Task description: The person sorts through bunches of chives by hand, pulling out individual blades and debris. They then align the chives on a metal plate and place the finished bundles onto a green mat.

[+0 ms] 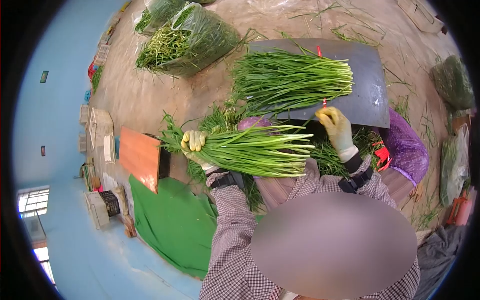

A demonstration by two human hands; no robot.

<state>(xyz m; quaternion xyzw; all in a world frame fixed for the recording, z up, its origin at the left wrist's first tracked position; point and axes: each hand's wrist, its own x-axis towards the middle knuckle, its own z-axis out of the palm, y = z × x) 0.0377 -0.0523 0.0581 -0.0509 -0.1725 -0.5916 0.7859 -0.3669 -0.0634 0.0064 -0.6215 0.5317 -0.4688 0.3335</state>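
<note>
My left hand, in a pale glove with yellow fingers, is wrapped round the leafy end of a bunch of Chinese chives. Their pale cut stems point to the right, above my lap. A larger pile of Chinese chives lies across a dark curved board. Under that pile runs a red tie, whose ends show at both edges of the pile. My right hand, in a matching glove, is at the board's near edge just below the tie. Its fingers are pinched together; what they hold is too small to make out.
Plastic bags of greens stand at the upper left, and another bag is at the right. An orange board and green cloth are on my left. Red ties hang by a purple-covered knee. Loose leaves litter the floor.
</note>
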